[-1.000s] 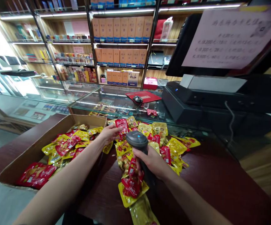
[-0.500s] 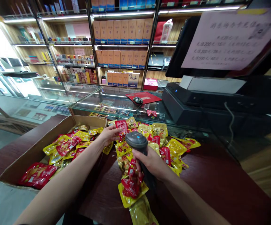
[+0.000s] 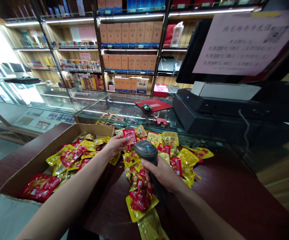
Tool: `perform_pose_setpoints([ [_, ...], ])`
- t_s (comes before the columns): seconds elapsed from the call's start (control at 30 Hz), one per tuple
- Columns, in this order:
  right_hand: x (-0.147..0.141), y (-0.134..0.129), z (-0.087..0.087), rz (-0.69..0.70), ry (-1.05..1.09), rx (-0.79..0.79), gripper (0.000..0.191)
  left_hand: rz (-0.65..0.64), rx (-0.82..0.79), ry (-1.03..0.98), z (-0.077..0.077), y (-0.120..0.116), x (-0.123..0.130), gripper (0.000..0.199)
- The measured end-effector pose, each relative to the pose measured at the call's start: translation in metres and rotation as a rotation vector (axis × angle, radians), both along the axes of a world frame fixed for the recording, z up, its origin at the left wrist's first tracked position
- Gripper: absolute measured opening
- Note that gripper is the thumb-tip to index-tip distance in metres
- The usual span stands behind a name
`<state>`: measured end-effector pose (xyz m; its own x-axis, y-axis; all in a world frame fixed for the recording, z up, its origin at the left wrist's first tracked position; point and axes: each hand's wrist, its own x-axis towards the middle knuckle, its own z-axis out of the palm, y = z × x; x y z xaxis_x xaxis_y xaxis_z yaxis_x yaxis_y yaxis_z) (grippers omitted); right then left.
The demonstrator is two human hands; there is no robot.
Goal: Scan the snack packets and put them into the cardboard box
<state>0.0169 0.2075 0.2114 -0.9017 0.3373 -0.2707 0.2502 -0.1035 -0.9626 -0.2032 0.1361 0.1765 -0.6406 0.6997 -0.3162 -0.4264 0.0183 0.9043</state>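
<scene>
My left hand point(image 3: 117, 144) pinches a red snack packet point(image 3: 130, 137) at its left side, with the printed face turned toward me. My right hand point(image 3: 160, 170) is wrapped round the handle of a black barcode scanner point(image 3: 145, 148). The scanner's head, with a small blue light on top, is close to the right of the red packet. Beneath and around both hands lie many yellow and red snack packets point(image 3: 188, 156) in a loose heap. More such packets fill part of an open cardboard box point(image 3: 22, 170) on my left, beside my forearm.
The dark wooden counter point(image 3: 224, 193) carries the heap. Behind it runs a glass display case point(image 3: 94, 108) with a computer mouse point(image 3: 146, 107) on a red mat point(image 3: 159, 104). A monitor with a taped paper point(image 3: 239, 46) stands above a black cash-register base point(image 3: 209, 110) at the right. Shelves of boxes point(image 3: 132, 33) line the back.
Almost nothing differs. Both hands, the red packet and the scanner keep nearly the same places; the view has shifted very slightly.
</scene>
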Motion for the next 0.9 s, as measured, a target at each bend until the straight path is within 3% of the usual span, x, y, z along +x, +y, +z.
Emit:
perform_pose_setpoints([
  [0.27, 0.0, 0.0, 0.002, -0.005, 0.009, 0.016, 0.028, 0.007, 0.029, 0.008, 0.003, -0.005, 0.001, 0.033],
  [0.47, 0.005, -0.004, 0.009, 0.004, 0.057, 0.078, 0.035, 0.068, 0.163, 0.06, 0.021, -0.027, -0.004, 0.036],
  [0.67, 0.0, -0.021, 0.01, 0.031, 0.074, 0.087, 0.039, 0.168, 0.156, 0.083, 0.039, -0.072, -0.018, 0.038],
  [0.9, -0.006, -0.048, 0.028, 0.055, 0.134, 0.106, 0.038, 0.325, 0.126, 0.198, 0.06, -0.145, -0.041, 0.047],
])
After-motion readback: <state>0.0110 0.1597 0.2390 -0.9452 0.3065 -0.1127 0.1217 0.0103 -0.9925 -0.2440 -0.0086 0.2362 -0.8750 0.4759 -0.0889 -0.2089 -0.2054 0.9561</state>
